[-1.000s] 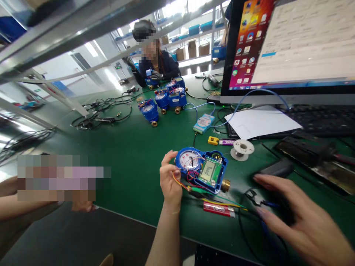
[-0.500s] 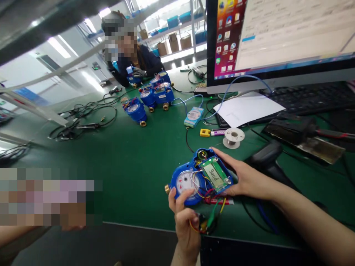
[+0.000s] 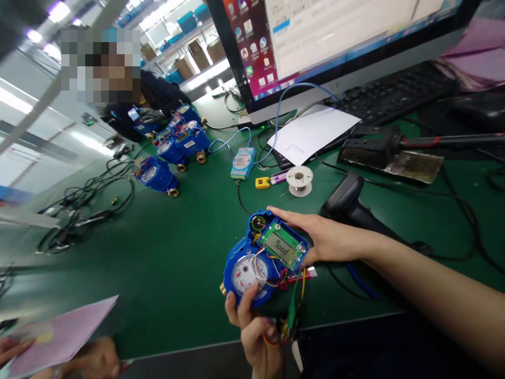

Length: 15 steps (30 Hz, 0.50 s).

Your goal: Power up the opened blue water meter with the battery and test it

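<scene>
A blue water meter (image 3: 232, 263) with a round dial and an open electronics box rests tilted on the green table. Its small display (image 3: 279, 248) reads "good". My right hand (image 3: 315, 234) grips the box from the right side, thumb and fingers around its edges. From below, my left hand (image 3: 256, 331) lays two fingers on the dial and the meter's lower rim. Its other fingers curl around coloured wire leads (image 3: 282, 331), whose ends are partly hidden. A green crocodile clip (image 3: 292, 310) hangs beside them, close to a red-and-white strip (image 3: 310, 273) by the box.
Behind the meter are a solder spool (image 3: 300, 181), a light-blue converter box (image 3: 242, 162) and a monitor (image 3: 355, 42). A barcode scanner (image 3: 351, 200) lies right. More blue meters (image 3: 158, 173) stand near a co-worker's gloved hand (image 3: 152, 116). Another person's hand (image 3: 98, 355) is near pink paper (image 3: 67, 331).
The view has turned right, shifting the scene leftward. Both my hands keep their hold around the meter. At lower left, pink paper and a person's hands now show clearly.
</scene>
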Available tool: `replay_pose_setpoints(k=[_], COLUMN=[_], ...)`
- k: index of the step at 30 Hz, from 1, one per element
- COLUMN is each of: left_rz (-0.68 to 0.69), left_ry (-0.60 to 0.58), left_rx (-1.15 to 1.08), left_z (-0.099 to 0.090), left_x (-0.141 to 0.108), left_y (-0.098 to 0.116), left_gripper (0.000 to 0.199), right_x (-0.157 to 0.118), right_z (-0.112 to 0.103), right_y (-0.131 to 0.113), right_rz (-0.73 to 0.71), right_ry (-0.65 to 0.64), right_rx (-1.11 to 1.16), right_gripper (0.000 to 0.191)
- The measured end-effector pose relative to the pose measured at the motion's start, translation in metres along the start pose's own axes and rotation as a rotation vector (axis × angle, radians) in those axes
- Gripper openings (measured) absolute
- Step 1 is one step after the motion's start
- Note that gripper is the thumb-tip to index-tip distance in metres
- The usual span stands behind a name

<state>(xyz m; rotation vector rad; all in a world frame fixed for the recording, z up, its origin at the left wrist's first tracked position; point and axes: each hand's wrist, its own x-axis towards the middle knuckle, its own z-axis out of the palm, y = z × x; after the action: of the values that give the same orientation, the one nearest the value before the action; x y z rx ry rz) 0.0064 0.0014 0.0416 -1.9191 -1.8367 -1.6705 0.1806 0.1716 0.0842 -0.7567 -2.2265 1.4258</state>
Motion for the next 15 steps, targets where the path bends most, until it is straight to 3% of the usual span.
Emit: replay_pose_setpoints(k=[5,12,15], left_rz=[0.021,0.039,0.03], left_ry=[-0.012,0.021,0.022], left_rx=[0.05,0.086,0.08], left_z=[-0.002,-0.003,-0.003], left_x=[-0.003,-0.007,-0.009], left_y=[-0.005,-0.009,-0.008], left_gripper=[0.035,0.032,0.03], right_x=[-0.003,-0.007,-0.007], right_z=[0.004,0.003,0.011], right_y=[0.0,-0.005,-0.011], right_rz=[-0.009,0.039,0.097], right_ry=[0.011,-0.063,-0.012], right_rx=[-0.015,0.062,0.179], right_gripper=[0.11,0.122,0.109])
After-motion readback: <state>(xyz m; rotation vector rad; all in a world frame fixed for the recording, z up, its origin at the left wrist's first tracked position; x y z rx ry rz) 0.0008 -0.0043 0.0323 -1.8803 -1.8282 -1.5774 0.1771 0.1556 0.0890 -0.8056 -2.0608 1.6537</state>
